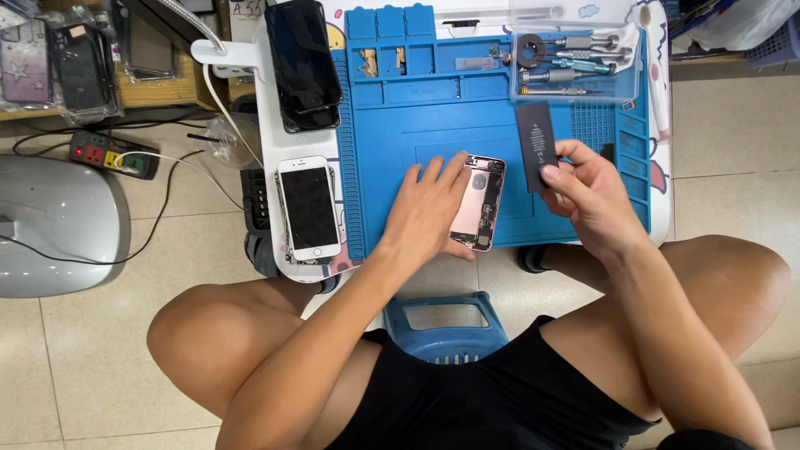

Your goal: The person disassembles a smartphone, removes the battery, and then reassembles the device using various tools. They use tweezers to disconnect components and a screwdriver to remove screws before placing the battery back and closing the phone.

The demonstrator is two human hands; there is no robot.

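An opened pink phone housing (482,202) lies on the blue work mat (400,125), its inside facing up. My left hand (429,212) rests flat on the mat with its fingers against the housing's left edge, steadying it. My right hand (587,196) holds a black rectangular battery (536,146) upright between thumb and fingers, just right of the housing and apart from it.
A white phone (309,208) lies on the small table's left side, with stacked dark phones (302,62) behind it. A clear tray of screwdrivers (575,62) sits at the mat's back right. A blue stool (446,329) stands between my knees. A power strip (112,156) lies on the floor.
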